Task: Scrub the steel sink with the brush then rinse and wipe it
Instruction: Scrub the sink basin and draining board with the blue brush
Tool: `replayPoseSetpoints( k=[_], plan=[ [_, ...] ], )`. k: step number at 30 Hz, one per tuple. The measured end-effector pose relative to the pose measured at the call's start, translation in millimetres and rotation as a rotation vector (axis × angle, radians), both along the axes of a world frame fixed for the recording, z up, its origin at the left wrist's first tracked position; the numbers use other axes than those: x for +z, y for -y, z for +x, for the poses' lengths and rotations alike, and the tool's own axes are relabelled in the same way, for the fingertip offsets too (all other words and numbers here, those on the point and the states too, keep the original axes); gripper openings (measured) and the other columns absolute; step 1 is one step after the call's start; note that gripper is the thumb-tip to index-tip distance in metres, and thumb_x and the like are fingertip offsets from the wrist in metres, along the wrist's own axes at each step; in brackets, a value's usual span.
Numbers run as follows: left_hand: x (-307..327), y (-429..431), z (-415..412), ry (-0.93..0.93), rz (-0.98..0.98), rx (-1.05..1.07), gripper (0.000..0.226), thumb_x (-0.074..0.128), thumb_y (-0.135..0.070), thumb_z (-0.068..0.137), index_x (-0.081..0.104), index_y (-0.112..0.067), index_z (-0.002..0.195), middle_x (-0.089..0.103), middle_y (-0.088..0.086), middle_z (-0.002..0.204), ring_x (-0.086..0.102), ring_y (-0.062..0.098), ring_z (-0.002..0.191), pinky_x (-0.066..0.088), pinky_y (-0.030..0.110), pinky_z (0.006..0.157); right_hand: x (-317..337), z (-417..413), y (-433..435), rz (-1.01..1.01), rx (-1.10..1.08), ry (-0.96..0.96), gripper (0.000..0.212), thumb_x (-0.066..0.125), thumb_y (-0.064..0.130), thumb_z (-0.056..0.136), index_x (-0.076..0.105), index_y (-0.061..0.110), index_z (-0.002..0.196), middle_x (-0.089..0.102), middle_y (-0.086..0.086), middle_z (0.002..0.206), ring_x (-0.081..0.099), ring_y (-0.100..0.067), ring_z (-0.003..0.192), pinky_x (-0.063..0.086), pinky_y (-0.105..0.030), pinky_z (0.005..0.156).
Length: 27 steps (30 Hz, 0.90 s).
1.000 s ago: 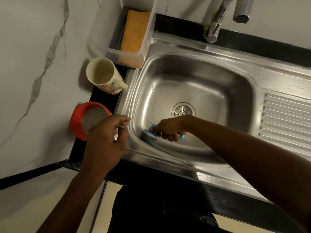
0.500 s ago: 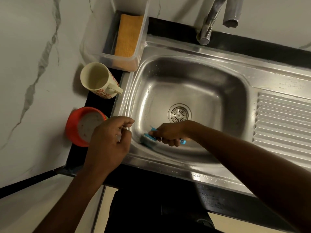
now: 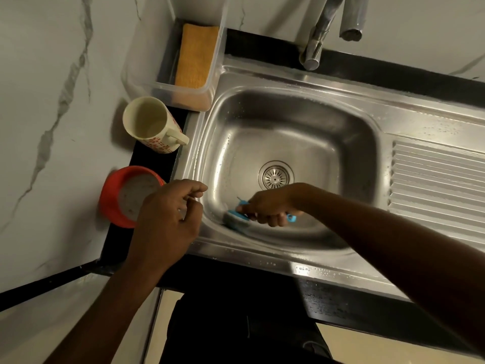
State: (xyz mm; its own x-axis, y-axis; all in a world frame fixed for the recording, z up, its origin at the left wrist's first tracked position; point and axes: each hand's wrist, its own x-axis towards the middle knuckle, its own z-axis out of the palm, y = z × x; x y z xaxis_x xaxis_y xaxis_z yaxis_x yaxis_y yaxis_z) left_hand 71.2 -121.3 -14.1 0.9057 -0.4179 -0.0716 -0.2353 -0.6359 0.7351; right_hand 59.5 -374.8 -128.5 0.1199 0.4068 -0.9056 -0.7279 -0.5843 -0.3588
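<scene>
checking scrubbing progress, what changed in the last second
Hardly anything moved. The right hand still grips the brush in the near left corner of the sink. The left hand stays loosely curled over the rim; cup, red bowl and sponge unmoved.

Sink (image 3: 288,127) around grip: brushed steel, shiny, water-beaded. Brush (image 3: 235,218) in grip: blue plastic, glossy. Beyond grip, far left: tub (image 3: 168,89) clear plastic; cloth (image 3: 196,56) woven, matt.
</scene>
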Motion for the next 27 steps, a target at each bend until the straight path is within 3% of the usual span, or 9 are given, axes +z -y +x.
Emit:
replayPoseSetpoints(
  k=[2,8,11,15,17,21,24,27],
  plan=[
    [-0.2,0.7,-1.5,-0.005,0.002,-0.014,0.026,0.064,0.000,0.094,0.073,-0.015,0.113,0.071,-0.010,0.098,0.065,0.000,0.093,0.047,0.007,0.080,-19.1,3.1,-3.8,-0.036,0.044,-0.038,0.043,0.043,0.052,0.108,0.053,0.013,0.095,0.033,0.002,0.063,0.025,-0.011,0.048,0.022,-0.021,0.039],
    [-2.7,3.0,-3.3,-0.007,-0.026,-0.038,0.024,0.061,-0.009,0.095,0.074,-0.014,0.114,0.073,-0.008,0.105,0.065,-0.001,0.099,0.047,0.006,0.082,-22.9,-49.6,80.1,-0.266,0.159,-0.226,0.047,0.043,0.055,0.108,0.051,0.018,0.079,0.035,0.004,0.059,0.027,-0.009,0.042,0.024,-0.021,0.039],
    [-6.2,7.3,-2.7,-0.024,-0.031,-0.025,0.024,0.062,-0.006,0.095,0.073,-0.017,0.113,0.073,-0.010,0.105,0.066,0.000,0.100,0.049,0.009,0.083,6.6,-53.0,83.1,-0.222,0.143,-0.220,0.048,0.046,0.057,0.106,0.050,0.020,0.076,0.032,0.005,0.058,0.024,-0.009,0.043,0.021,-0.020,0.039],
    [-6.3,17.7,-4.9,-0.032,-0.047,-0.031,0.023,0.062,-0.008,0.095,0.074,-0.018,0.112,0.073,-0.010,0.103,0.068,0.004,0.098,0.054,0.015,0.081,17.9,-23.9,32.2,-0.092,0.090,-0.009,0.045,0.045,0.056,0.107,0.052,0.018,0.084,0.040,0.003,0.060,0.031,-0.011,0.044,0.026,-0.020,0.039],
    [-5.3,22.6,-6.9,-0.026,-0.031,-0.048,0.023,0.060,-0.012,0.095,0.074,-0.017,0.113,0.073,-0.010,0.103,0.068,0.006,0.096,0.053,0.018,0.080,13.4,-17.0,25.1,-0.076,0.099,-0.052,0.046,0.044,0.055,0.108,0.050,0.016,0.082,0.036,0.002,0.061,0.027,-0.010,0.045,0.023,-0.020,0.039],
    [-4.8,27.4,-7.1,-0.026,-0.031,-0.038,0.025,0.059,-0.013,0.093,0.074,-0.017,0.113,0.073,-0.009,0.105,0.068,0.005,0.094,0.053,0.019,0.079,8.5,-44.1,73.4,-0.253,0.201,-0.174,0.050,0.042,0.055,0.108,0.045,0.018,0.073,0.030,0.004,0.057,0.023,-0.009,0.041,0.020,-0.020,0.038],
    [-6.8,31.5,-9.7,-0.021,-0.027,-0.041,0.027,0.057,-0.012,0.092,0.075,-0.016,0.113,0.073,-0.009,0.105,0.068,0.005,0.097,0.053,0.018,0.082,25.9,-52.4,99.4,-0.199,0.172,-0.271,0.047,0.048,0.055,0.106,0.050,0.019,0.076,0.033,0.005,0.061,0.025,-0.008,0.045,0.021,-0.020,0.039],
    [-9.1,35.1,-12.3,-0.028,-0.002,-0.047,0.026,0.059,-0.008,0.094,0.074,-0.015,0.114,0.074,-0.007,0.107,0.068,0.008,0.098,0.056,0.025,0.084,32.5,-40.8,74.0,-0.133,0.161,-0.171,0.047,0.049,0.056,0.105,0.049,0.019,0.076,0.037,0.004,0.060,0.028,-0.010,0.045,0.024,-0.018,0.039]
  ],
)
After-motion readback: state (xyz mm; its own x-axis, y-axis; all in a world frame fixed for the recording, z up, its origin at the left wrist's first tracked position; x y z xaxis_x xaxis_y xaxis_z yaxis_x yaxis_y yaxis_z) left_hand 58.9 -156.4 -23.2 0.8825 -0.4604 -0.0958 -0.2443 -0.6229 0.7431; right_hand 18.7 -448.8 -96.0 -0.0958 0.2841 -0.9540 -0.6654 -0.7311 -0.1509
